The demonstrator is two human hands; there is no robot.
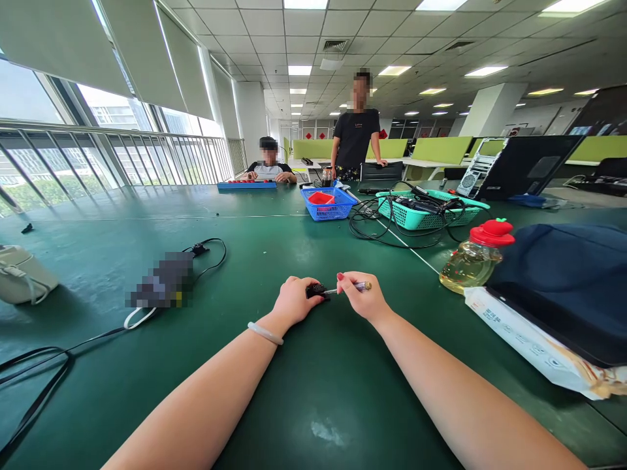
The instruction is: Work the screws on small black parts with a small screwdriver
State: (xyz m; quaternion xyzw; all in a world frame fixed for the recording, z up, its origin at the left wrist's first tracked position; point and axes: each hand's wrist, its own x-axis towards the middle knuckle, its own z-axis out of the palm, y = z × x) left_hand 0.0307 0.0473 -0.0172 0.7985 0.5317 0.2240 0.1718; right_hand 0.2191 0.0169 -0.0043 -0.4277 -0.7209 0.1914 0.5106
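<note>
1. Black part (313, 290): small, on or just above the table (294, 405), centre of view, between the two hands. Contact with the surface hidden; fine detail too small to read.
2. Left hand (292, 299): curled, nearly closed, thumb and fingers gripping the black part from its left side. Pale bracelet (265, 333) on the wrist.
3. Right hand (362, 295): closed in a pinch on a slim tool (364, 286). Shaft points left, tip at the black part; exact contact point cannot be resolved.
4. Left of the hands, well apart: dark device (164, 281), blurred out, lying on the table with black and white cables at its ends. White pouch (24, 274) at the left edge.
5. Right of the hands: bottle (465, 266), red cap, yellowish liquid inside, upright. Just beside it, white pack (519, 336) with a black slab (558, 323) on top and navy bag (568, 264) behind.
6. Beyond the hands: blue basket (330, 211) containing a red tray (321, 198); right of it, green basket (411, 219) heaped with black cables, some spilling over.
7. Far side: one person seated behind a blue tray (246, 186), another standing.
</note>
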